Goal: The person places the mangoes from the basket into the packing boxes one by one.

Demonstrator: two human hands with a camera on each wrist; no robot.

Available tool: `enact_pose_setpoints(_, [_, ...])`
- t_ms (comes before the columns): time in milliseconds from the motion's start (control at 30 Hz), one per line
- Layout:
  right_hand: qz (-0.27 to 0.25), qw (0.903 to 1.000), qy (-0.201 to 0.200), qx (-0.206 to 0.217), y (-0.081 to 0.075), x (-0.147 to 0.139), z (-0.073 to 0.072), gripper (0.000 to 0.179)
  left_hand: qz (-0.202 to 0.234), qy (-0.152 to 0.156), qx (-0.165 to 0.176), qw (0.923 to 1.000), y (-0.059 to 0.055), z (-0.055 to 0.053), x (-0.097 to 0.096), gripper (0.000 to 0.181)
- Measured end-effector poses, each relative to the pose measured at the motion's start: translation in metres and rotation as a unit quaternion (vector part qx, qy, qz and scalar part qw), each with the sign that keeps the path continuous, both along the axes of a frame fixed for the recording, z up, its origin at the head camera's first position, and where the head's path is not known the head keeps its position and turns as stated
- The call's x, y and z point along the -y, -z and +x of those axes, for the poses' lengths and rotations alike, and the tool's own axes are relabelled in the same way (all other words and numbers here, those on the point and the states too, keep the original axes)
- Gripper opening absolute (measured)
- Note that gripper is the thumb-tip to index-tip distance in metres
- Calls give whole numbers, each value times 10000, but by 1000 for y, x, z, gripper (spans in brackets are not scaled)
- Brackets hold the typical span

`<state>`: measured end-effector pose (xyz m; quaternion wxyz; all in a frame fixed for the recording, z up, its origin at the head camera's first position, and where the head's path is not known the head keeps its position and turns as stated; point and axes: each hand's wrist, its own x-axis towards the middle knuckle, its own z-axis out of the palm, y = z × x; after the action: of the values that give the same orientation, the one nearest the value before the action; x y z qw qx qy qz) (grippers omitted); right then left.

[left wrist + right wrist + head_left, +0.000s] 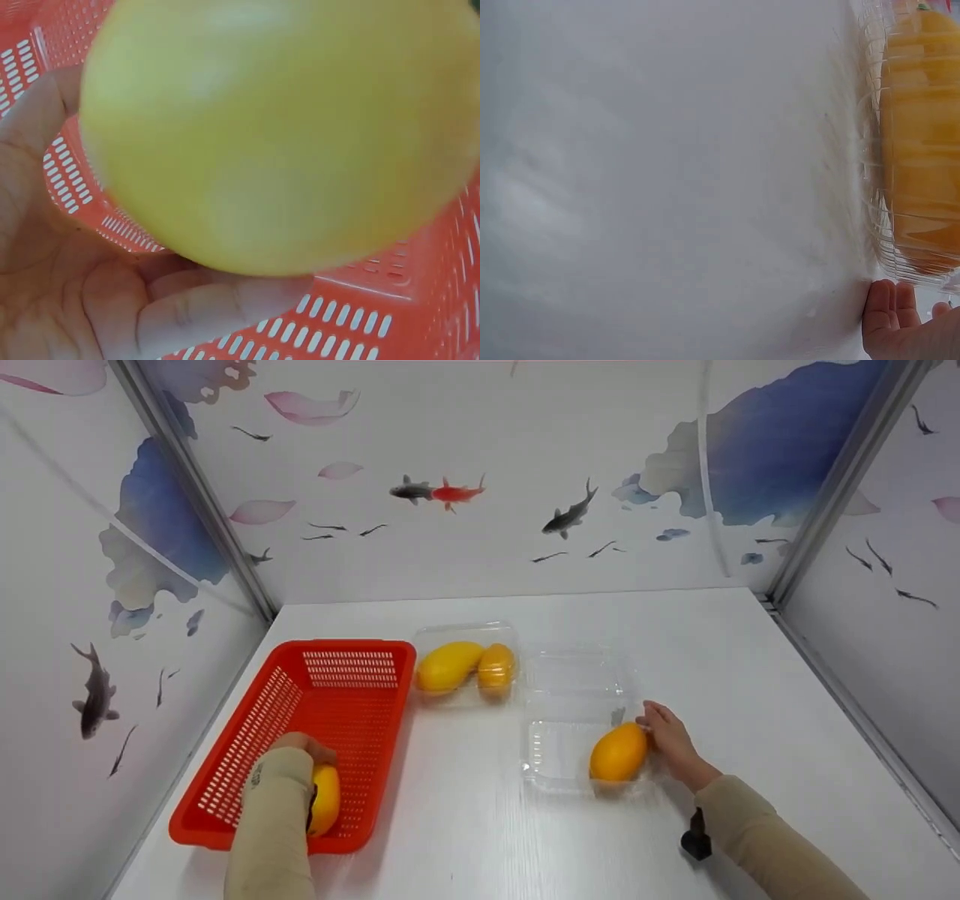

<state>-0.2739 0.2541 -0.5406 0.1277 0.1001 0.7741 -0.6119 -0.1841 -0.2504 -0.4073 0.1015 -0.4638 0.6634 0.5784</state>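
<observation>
Inside the red plastic basket, my left hand holds a yellow mango. Up close in the left wrist view, the thumb lies against one side of the mango and the fingers curl beneath it. To the right, an orange-yellow mango lies in one half of an opened clear plastic clamshell box. My right hand rests at that box's right side, its fingertips right at the ribbed wall in the right wrist view.
A second clear box holding two mangoes stands behind, beside the basket's far right corner. The open lid lies flat behind the right-hand box. Printed wall panels enclose the white table at the back and sides.
</observation>
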Motion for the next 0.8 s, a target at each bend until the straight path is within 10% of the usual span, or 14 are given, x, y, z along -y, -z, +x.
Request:
enact_pose_setpoints(200, [-62, 10000, -26, 41, 1, 0, -1, 65, -126, 240, 69, 9996, 1, -5, 7, 72])
enact_pose_setpoints(500, [-132, 9999, -11, 61, -1, -1, 1, 66, -347, 1328, 1038, 9851, 3, -46, 25, 91])
enact_pose_setpoints(667, [-162, 9998, 74, 1, -2, 1, 1, 63, -705, 2162, 1047, 9682, 0, -59, 23, 90])
enact_pose_setpoints(800, [-125, 9999, 83, 55, -2, 1, 1, 64, -1321, 3133, 495, 9391, 1, -70, 20, 84])
